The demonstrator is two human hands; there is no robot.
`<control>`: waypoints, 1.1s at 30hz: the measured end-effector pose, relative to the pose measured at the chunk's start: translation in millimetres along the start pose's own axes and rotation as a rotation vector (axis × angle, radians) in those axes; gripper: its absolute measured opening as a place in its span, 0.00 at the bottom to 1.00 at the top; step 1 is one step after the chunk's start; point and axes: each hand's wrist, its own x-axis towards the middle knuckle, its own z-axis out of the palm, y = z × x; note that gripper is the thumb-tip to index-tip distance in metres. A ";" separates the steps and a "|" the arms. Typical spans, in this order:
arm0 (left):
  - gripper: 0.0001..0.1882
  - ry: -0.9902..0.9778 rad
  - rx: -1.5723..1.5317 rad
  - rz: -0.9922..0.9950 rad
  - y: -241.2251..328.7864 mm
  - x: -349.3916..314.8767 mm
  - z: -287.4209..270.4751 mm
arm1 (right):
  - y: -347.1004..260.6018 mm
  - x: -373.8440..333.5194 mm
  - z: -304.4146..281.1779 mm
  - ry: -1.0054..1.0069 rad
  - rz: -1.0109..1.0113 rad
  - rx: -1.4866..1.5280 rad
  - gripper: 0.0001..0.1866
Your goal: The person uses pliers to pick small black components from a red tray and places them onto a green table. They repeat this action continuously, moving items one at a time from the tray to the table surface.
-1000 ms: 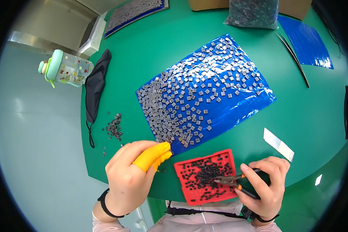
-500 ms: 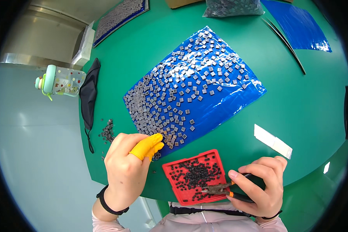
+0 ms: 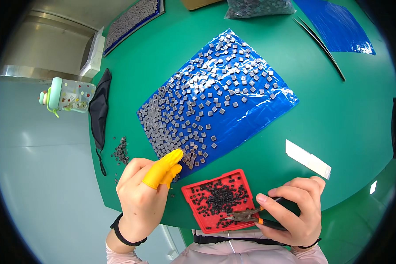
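My left hand (image 3: 141, 189), with yellow finger cots on its thumb and index finger, is pinched at the near corner of the blue sheet (image 3: 237, 134). Whatever lies between those fingertips is hidden. Many small grey square pieces (image 3: 156, 125) cover most of that sheet, packed closest at its left side. In my right hand (image 3: 297, 211) is a pair of pliers (image 3: 242, 215) with black and orange handles. Its jaws lie over the lower right part of a red tray (image 3: 196, 214), which holds a heap of small black pieces (image 3: 222, 199).
A white strip-shaped object (image 3: 308, 159) lies near my right hand. Left of the sheet are a small dark pile (image 3: 121, 152), a black mask (image 3: 100, 108) and a bottle (image 3: 75, 95). Farther off are tweezers (image 3: 322, 46), a filled bag (image 3: 259, 9) and another blue sheet (image 3: 336, 26).
My left index finger has straightened slightly and the hand sits a little lower. The whole view has shifted slightly; my right hand keeps its hold on the pliers over the tray.
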 end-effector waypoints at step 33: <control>0.21 -0.017 -0.062 0.007 -3.5 -7.4 4.0 | 0.0 1.6 1.6 0.015 0.006 -0.005 0.32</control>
